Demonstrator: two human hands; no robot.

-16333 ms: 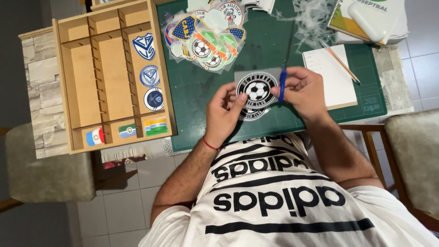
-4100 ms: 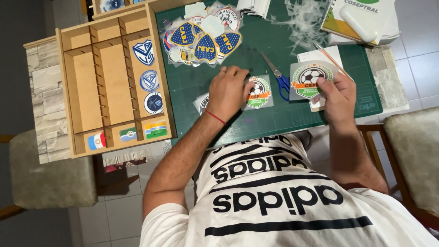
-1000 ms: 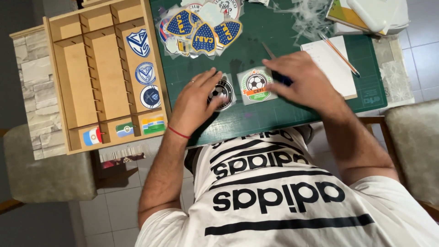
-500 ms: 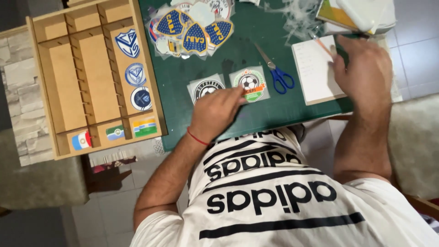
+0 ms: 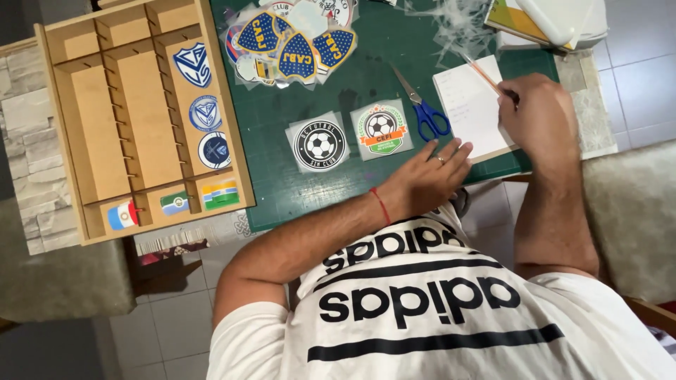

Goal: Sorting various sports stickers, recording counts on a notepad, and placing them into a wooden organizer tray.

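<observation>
My right hand (image 5: pixel 541 116) grips a pencil (image 5: pixel 482 72) and holds its tip over a white notepad (image 5: pixel 470 105) on the green cutting mat (image 5: pixel 310 190). My left hand (image 5: pixel 429 176) lies flat with spread fingers on the mat, its fingertips at the notepad's lower left corner. Blue-handled scissors (image 5: pixel 422 109) lie just left of the notepad. Two cut-out stickers rest side by side on the mat: a black and white round football crest (image 5: pixel 319 144) and a green and orange crest (image 5: pixel 382 129).
A wooden compartment tray (image 5: pixel 134 119) with round badges and small flag stickers stands at the left. A pile of blue and yellow shield stickers (image 5: pixel 289 42) lies at the mat's far side. Clear plastic scraps (image 5: pixel 451 24) and a stack of books and a white box (image 5: pixel 553 21) sit far right.
My right hand went from the scissors to the notepad and took up the pencil. My left hand left the black and white crest and slid right to the notepad's corner.
</observation>
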